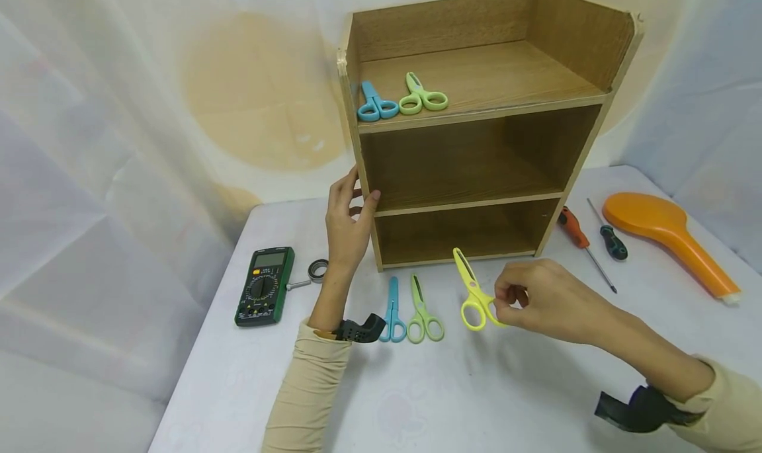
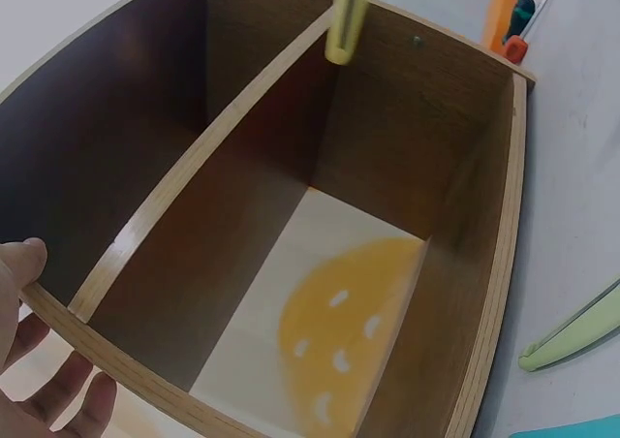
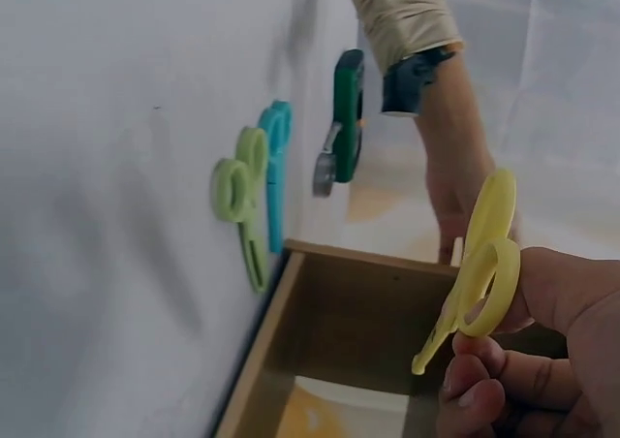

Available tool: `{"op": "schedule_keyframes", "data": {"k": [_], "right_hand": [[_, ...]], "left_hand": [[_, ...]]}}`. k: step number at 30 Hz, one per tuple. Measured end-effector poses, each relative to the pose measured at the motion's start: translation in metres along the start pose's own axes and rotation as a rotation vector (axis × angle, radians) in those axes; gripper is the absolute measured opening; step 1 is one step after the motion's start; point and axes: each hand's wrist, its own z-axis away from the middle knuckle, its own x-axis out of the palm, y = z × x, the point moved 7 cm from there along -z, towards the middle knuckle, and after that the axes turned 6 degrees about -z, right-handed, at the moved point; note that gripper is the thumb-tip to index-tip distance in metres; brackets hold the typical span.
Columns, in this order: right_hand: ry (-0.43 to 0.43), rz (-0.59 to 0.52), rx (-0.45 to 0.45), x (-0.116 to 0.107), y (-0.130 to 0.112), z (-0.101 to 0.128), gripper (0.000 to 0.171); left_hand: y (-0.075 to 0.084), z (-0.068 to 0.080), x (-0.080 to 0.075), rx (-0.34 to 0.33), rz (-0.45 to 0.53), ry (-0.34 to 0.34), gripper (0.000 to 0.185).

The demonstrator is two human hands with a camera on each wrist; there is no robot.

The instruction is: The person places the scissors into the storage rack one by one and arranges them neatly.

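White table and pale backdrop, with yellow scissors held blade-first at a wooden shelf

Just in front of the shelf's lowest compartment, the yellow scissors hang above the table in the right hand. Thumb and fingers close in a pinch on one finger loop, leaving the other loop and the blades free. Their long axis runs steeply across the head view: tip away from the person and a little left, loops nearer and to the right. Whether the tip touches the shelf, I cannot tell.

Meanwhile the left hand grips the shelf's left side panel, thumb on the front edge, fingers curled round the outer face.

Between the arms, blue scissors and green scissors lie side by side on the table, both with blades toward the shelf; the blue pair points nearly straight away, the green slightly left. Another blue pair and another green pair rest on the top tier, loops at the front edge, blades toward the back and leaning left.

Left of the shelf lie a multimeter, a bolt and a metal ring; to its right, two screwdrivers and an orange paddle.
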Motion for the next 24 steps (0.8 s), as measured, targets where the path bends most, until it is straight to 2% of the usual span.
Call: {"op": "schedule_keyframes", "data": {"k": [7, 9, 11, 14, 18, 24], "right_hand": [[-0.015, -0.023, 0.027, -0.021, -0.017, -0.005, 0.017], [-0.010, -0.022, 0.023, -0.028, -0.022, -0.005, 0.018], [0.006, -0.012, -0.006, -0.036, -0.027, -0.006, 0.020], [0.042, 0.005, -0.075, -0.048, -0.034, -0.007, 0.023], [0.076, 0.035, -0.134, -0.064, -0.041, -0.009, 0.025], [0.094, 0.040, -0.162, -0.080, -0.050, -0.013, 0.027]], "left_hand": [[0.001, 0.000, 0.001, 0.001, 0.020, 0.002, 0.058], [0.007, 0.000, -0.001, -0.006, 0.021, 0.004, 0.057], [0.015, 0.000, -0.002, -0.008, 0.026, 0.008, 0.056], [0.016, -0.001, -0.002, -0.017, 0.025, 0.011, 0.056], [0.003, -0.002, 0.001, -0.006, 0.018, 0.012, 0.057], [0.002, 0.000, 0.000, -0.005, 0.010, 0.003, 0.057]]}}
